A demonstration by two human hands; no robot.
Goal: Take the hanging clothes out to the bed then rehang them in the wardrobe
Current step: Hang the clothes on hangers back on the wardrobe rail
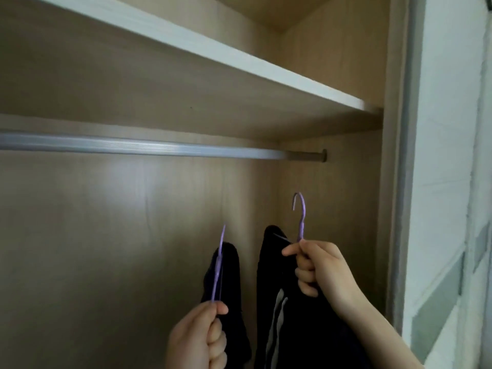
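Inside the wardrobe, my left hand (198, 339) is closed on the neck of a purple hanger (218, 265) that carries a black garment (229, 278). My right hand (316, 270) grips a second purple hanger (300, 217) just under its hook, and a dark garment with white stripes (282, 302) hangs from it. Both hangers are held well below the silver rail (133, 146), which is bare. The right hanger's hook points up and curls to the left, below the rail's right end.
A white-edged shelf (213, 53) runs above the rail. The wardrobe's right side panel (354, 195) stands close to my right hand. A sliding door frame (407, 182) and a pale panel lie further right.
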